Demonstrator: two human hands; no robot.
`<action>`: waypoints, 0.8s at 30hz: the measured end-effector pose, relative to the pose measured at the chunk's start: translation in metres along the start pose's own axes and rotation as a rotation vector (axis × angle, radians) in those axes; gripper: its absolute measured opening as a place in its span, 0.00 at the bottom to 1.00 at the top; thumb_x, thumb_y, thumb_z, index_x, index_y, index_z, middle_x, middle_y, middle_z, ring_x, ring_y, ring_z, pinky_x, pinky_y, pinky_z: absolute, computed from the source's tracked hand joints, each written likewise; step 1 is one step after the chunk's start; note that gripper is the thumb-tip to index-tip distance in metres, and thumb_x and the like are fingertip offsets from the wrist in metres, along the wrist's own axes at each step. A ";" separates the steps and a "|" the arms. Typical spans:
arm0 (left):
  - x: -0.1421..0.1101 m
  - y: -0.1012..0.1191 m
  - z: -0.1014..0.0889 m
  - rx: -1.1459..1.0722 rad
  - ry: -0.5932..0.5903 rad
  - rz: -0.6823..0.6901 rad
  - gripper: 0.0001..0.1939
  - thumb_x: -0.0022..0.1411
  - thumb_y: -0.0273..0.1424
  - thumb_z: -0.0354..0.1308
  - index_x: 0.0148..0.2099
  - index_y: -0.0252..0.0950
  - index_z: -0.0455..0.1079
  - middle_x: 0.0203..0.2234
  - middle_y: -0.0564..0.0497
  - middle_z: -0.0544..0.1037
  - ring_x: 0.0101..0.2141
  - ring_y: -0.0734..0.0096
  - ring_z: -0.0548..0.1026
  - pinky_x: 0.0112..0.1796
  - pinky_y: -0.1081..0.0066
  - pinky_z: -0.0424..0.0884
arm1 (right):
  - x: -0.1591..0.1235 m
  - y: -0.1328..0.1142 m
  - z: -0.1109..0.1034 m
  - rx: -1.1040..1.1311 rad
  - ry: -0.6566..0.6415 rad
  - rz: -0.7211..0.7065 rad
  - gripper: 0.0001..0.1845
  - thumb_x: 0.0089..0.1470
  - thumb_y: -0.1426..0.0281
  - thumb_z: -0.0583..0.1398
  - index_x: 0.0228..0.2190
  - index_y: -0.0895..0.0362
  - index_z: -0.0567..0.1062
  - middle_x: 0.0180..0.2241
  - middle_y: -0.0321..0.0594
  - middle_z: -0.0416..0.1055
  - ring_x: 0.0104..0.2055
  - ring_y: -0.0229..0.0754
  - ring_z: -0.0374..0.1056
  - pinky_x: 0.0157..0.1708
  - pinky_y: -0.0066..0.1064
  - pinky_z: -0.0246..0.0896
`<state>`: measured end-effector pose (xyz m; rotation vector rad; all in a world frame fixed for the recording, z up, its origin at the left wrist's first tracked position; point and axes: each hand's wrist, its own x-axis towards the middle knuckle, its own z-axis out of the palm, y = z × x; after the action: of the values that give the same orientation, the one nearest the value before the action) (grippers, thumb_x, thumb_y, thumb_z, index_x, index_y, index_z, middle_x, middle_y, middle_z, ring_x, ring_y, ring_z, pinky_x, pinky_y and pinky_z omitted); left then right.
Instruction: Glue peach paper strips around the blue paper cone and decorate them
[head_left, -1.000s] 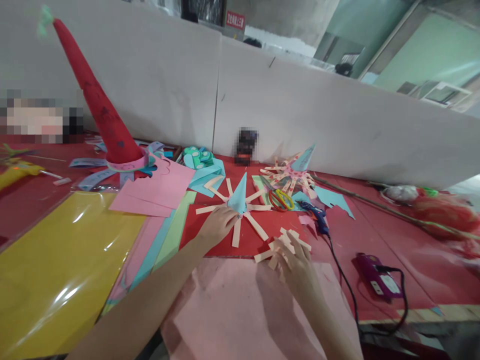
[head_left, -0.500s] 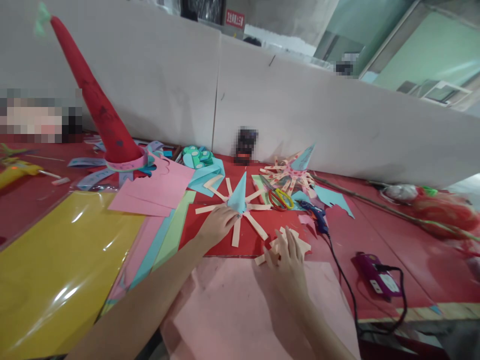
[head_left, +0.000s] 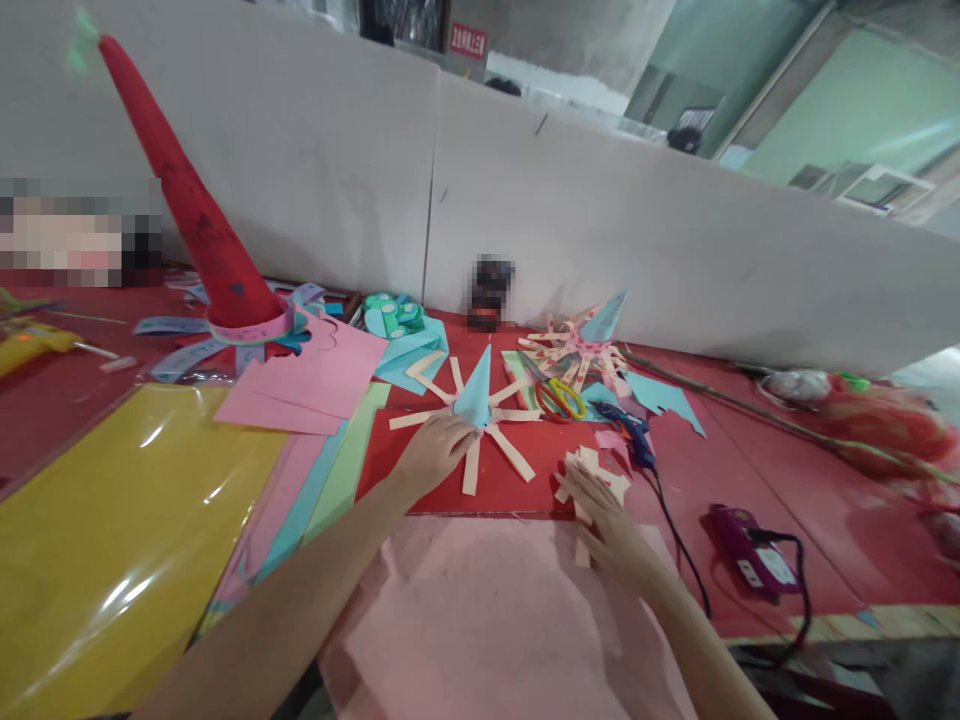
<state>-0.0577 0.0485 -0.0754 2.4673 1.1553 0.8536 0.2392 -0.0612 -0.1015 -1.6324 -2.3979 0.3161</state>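
Note:
A light-blue paper cone (head_left: 474, 392) stands upright in the middle of the table, with several cream paper strips (head_left: 511, 453) spread outward from its base like rays. My left hand (head_left: 435, 452) is closed, its fingertips gripping the cone's near lower edge. To the right, my right hand (head_left: 609, 522) lies with its fingers stretched over a loose pile of cream strips (head_left: 609, 483), pressing on top of them. Part of the pile is hidden beneath that hand. Under the cone is a red sheet (head_left: 427, 480).
Scissors (head_left: 559, 398) with red and yellow handles lie behind the pile, near a blue glue gun (head_left: 636, 432). Its cord runs beside a purple power strip (head_left: 754, 550). At left are a tall red cone (head_left: 187, 190) and a yellow plastic-covered pack (head_left: 135, 520). A white partition (head_left: 660, 240) stands behind.
My right hand has slid to the right and flattened over the cream strips, and the pile has shifted and spread slightly rightward. My left hand stays at the cone.

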 end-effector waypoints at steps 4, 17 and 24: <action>0.000 0.001 -0.001 0.019 -0.007 0.001 0.11 0.66 0.28 0.48 0.38 0.36 0.72 0.36 0.49 0.79 0.39 0.65 0.74 0.45 0.63 0.68 | -0.002 0.023 -0.011 0.023 0.012 -0.016 0.38 0.50 0.77 0.49 0.63 0.49 0.51 0.65 0.41 0.46 0.67 0.47 0.38 0.62 0.52 0.40; 0.000 -0.002 -0.003 0.175 0.164 -0.258 0.08 0.63 0.26 0.51 0.39 0.35 0.71 0.37 0.46 0.75 0.39 0.61 0.74 0.42 0.61 0.67 | 0.003 0.003 -0.012 -0.189 -0.087 0.029 0.32 0.59 0.56 0.49 0.62 0.46 0.49 0.64 0.40 0.46 0.67 0.50 0.35 0.61 0.57 0.37; 0.001 -0.004 -0.001 0.207 0.174 -0.335 0.07 0.62 0.26 0.52 0.38 0.37 0.71 0.36 0.48 0.75 0.40 0.62 0.73 0.43 0.63 0.67 | 0.021 0.008 -0.038 -0.214 0.143 -0.009 0.20 0.60 0.59 0.48 0.34 0.49 0.79 0.57 0.40 0.64 0.61 0.53 0.57 0.59 0.58 0.42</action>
<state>-0.0606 0.0517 -0.0766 2.2866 1.7372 0.8987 0.2499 -0.0372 -0.0663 -1.6671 -2.3972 -0.0600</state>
